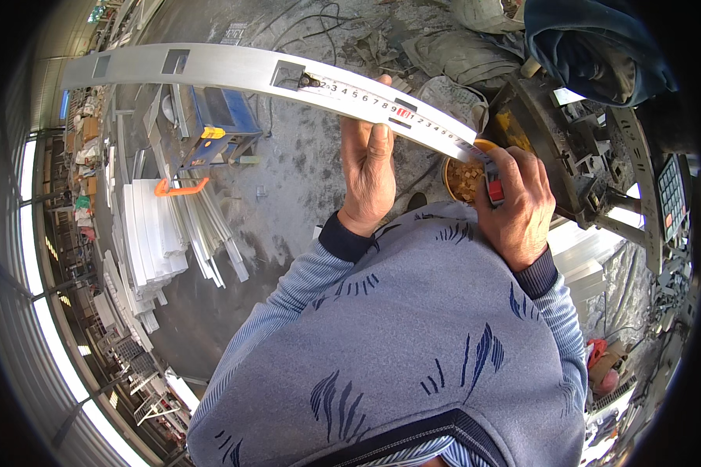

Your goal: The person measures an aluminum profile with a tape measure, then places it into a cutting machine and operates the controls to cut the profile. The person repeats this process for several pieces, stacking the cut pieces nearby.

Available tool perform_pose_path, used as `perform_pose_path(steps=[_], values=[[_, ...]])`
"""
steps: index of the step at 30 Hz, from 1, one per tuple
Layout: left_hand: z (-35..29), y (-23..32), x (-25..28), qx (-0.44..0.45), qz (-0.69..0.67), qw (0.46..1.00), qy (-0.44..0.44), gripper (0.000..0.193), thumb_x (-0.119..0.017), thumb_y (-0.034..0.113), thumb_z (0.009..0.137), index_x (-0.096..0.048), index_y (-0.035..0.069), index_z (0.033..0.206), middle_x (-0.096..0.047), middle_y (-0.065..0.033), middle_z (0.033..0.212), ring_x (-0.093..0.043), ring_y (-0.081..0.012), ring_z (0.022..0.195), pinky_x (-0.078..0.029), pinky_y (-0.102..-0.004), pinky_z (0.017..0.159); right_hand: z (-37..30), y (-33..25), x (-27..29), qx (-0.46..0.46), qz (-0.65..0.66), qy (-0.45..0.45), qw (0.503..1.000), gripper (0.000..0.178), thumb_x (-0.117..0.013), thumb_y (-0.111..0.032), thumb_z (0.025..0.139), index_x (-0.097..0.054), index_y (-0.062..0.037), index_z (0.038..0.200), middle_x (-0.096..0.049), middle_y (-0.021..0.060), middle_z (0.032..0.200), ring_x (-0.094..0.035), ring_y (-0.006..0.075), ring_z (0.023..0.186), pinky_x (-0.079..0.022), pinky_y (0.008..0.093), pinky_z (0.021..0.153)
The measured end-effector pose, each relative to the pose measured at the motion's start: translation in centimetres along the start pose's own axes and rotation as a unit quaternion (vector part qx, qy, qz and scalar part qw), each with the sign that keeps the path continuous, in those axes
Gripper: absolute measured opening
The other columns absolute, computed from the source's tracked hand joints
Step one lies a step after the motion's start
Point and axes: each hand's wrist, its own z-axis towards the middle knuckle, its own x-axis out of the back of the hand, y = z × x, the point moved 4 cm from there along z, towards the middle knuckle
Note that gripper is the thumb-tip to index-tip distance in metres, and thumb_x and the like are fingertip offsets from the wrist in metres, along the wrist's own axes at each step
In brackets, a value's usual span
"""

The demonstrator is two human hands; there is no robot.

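Grey top [413, 335] spreads below both hands. Leftward from the left hand [368, 171] reaches a slotted bar [226, 68], gripped between thumb and fingers; along it the tape [366, 98] runs to the right hand [516, 198], curled around the case [496, 190].

Bar [226, 68]: we had it crossing in front of us, far left over to our right
Tape measure [358, 95]: blade along the bar, case in our right hand [522, 202]
Left hand [368, 171]: ours was on the bar, left of the other one
Tub [485, 145]: sat just beyond our right hand, chips [464, 184] in it
Stacked lengths [152, 229]: lay off to our left
Keypad [671, 198]: was way over on our right
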Motion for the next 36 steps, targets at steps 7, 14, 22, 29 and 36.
perform_pose_path(steps=[7,14,22,29,36], values=[[-0.4,0.1,-0.2,-0.003,-0.017,1.000,0.002,0.054,-0.047,0.022,0.112,-0.026,0.011,0.161,-0.034,-0.0137,0.165,-0.032,-0.0240,0.152,-0.031,-0.0397,0.123,-0.3,0.0,0.3,0.006,-0.004,0.014,1.000,0.050,-0.081,-0.005,0.071,-0.064,-0.0113,0.118,-0.065,0.0101,0.113,-0.065,0.0300,0.102,-0.058,0.0414,0.082],[-0.8,0.1,-0.4,-0.001,-0.019,1.000,0.002,0.056,-0.048,0.023,0.111,-0.026,0.010,0.161,-0.034,-0.0149,0.165,-0.031,-0.0249,0.153,-0.030,-0.0405,0.124,-0.8,0.0,0.5,0.004,-0.005,0.018,1.000,0.050,-0.081,-0.005,0.071,-0.064,-0.0112,0.117,-0.065,0.0096,0.114,-0.065,0.0299,0.102,-0.058,0.0414,0.083],[-1.5,0.3,-0.3,0.001,0.009,1.000,-0.010,0.060,-0.049,0.021,0.111,-0.021,0.007,0.162,-0.036,-0.0180,0.164,-0.037,-0.0242,0.148,-0.034,-0.0379,0.121,-1.6,0.4,-0.3,-0.017,0.026,0.007,0.999,0.044,-0.079,-0.007,0.073,-0.066,-0.0099,0.115,-0.065,0.0106,0.113,-0.065,0.0318,0.100,-0.057,0.0426,0.082],[-1.8,2.1,1.9,-0.016,0.162,0.984,-0.066,0.076,-0.061,0.029,0.103,-0.017,0.002,0.160,-0.050,-0.0175,0.147,-0.048,-0.0273,0.142,-0.041,-0.0414,0.117,-1.9,0.4,-1.0,-0.083,0.183,-0.071,0.977,0.039,-0.075,-0.003,0.077,-0.067,-0.0030,0.115,-0.068,0.0181,0.104,-0.069,0.0381,0.092,-0.057,0.0432,0.083],[0.7,0.3,8.1,0.064,0.050,0.985,0.153,0.051,-0.068,0.020,0.100,-0.038,0.004,0.138,-0.064,-0.0095,0.107,-0.066,-0.0174,0.089,-0.058,-0.0346,0.078,-2.0,0.9,-1.8,-0.095,0.266,-0.078,0.956,0.039,-0.073,-0.006,0.077,-0.065,0.0018,0.115,-0.068,0.0202,0.098,-0.070,0.0345,0.083,-0.056,0.0401,0.080]])
